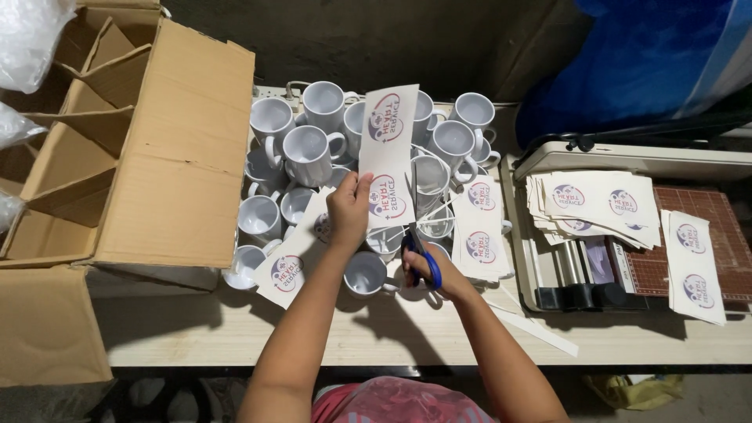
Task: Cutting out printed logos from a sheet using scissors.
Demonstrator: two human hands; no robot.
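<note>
Printed paper strip (388, 153) pinched in left hand (350, 210); scissors (421, 254) gripped by right hand (427, 270); risk: crooked cut through logo, toppling white mugs (307, 153).

Pale table (376, 337) carries mugs (307, 153), cardboard box (168, 157), trimmer (595, 274).

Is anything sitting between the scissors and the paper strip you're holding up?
Nothing visible does. The left hand holds the printed strip up above the white mugs, and the blue-handled scissors in the right hand already meet its lower edge.
</note>
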